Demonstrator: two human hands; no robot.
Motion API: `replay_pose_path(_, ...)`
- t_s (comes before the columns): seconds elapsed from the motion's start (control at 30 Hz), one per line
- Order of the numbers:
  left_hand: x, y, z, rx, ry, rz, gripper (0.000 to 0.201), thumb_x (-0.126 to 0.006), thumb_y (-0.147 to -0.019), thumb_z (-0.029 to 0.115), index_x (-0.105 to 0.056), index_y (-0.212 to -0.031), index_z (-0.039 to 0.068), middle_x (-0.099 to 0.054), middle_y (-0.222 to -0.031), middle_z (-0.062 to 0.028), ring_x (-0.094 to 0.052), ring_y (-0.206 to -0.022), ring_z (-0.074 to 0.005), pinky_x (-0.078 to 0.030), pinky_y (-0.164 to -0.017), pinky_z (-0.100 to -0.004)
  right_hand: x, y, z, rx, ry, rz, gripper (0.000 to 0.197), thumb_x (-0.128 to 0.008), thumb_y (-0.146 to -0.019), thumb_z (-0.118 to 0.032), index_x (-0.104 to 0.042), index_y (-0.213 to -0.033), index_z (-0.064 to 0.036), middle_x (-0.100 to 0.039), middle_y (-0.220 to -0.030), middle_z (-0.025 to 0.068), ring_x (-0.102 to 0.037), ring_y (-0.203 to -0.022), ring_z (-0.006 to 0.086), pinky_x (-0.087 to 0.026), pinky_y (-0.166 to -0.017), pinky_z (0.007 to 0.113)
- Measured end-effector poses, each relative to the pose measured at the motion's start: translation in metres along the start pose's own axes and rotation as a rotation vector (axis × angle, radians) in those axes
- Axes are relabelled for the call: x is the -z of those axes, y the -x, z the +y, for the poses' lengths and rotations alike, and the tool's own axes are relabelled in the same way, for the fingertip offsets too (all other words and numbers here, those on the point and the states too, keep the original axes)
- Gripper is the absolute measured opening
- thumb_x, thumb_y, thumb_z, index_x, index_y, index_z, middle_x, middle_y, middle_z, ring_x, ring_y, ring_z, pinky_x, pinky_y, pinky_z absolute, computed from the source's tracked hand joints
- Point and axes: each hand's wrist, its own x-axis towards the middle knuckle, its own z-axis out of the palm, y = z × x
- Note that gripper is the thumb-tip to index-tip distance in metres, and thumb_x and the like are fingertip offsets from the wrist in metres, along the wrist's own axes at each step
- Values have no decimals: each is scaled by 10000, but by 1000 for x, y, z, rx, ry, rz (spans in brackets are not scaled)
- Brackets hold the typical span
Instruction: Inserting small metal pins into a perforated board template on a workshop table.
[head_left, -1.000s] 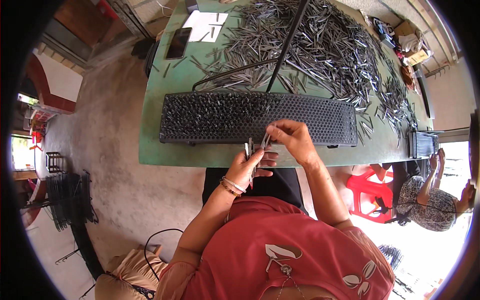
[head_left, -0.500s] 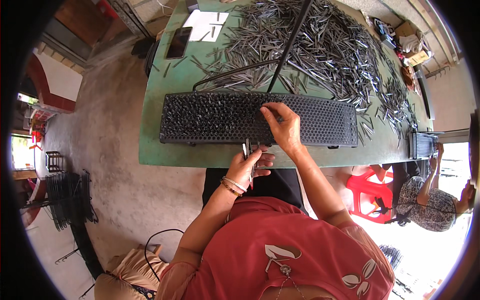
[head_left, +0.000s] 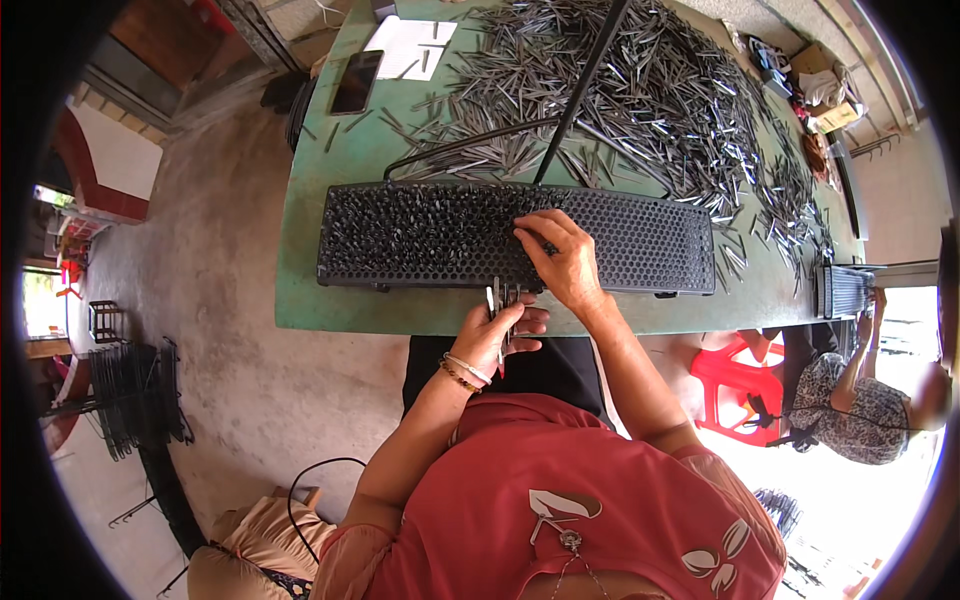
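A long black rack (head_left: 650, 240) pierced with rows of round holes lies along the near edge of the green table. Its left part is crowded with upright dark strips (head_left: 420, 232), while the holes toward the right end show bare. My right hand (head_left: 570, 262) is over the rack's middle, thumb and fingers pinched together; whatever is between them is too small to make out. Just in front of the rack, my left hand (head_left: 492, 328) is closed around a few thin metal strips (head_left: 496, 298), which point up past the thumb.
Behind the rack a big heap of loose dark strips (head_left: 640, 90) covers the green table (head_left: 340, 300). Black rods (head_left: 570, 110) rise from the rack's back. A phone (head_left: 357, 83) and white paper (head_left: 420, 50) lie far left. At right, a person (head_left: 860, 405) works beside a red stool (head_left: 735, 385).
My right hand has shifted slightly left and toward me over the rack, its fingers still pinched. My left hand has stayed almost in place with its strips.
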Motion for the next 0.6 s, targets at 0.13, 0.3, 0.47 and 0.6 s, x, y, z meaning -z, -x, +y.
replay_pose_path(0.13,-4,3,3,-5,-31,-24,308,-497,-936,171,-509,-1192,1,-638,-1016,-144,-636,-882,-187,-553,-699,-321,3,2,4,92,71,22,143,-667,-780,-44,-660,-920,-18,-605,-922,107,-618,-808,289,-511,-697,344)
replay_pose_path(0.3,-2,3,2,-17,70,-97,304,-474,-932,116,-491,-1213,1,-613,-1083,-162,-623,-943,-223,-541,-798,-368,1,2,4,92,111,3,159,-691,-760,-32,-677,-918,-13,-614,-945,92,-627,-819,245,-508,-708,325)
replay_pose_path(0.47,-3,4,5,-35,138,-127,299,-469,-937,116,-483,-1211,-4,-598,-1106,-173,-616,-991,-256,-532,-835,-399,18,6,-16,-157,-151,-133,154,-695,-788,-119,-679,-900,-13,-619,-889,116,-617,-738,252,-499,-650,333)
replay_pose_path(0.6,-7,10,11,-99,95,-156,274,-454,-943,110,-486,-1188,-8,-589,-1114,-169,-610,-1021,-281,-525,-847,-413,29,14,-22,-275,-319,-454,192,-696,-810,-173,-686,-872,9,-646,-801,95,-606,-720,178,-476,-618,295)
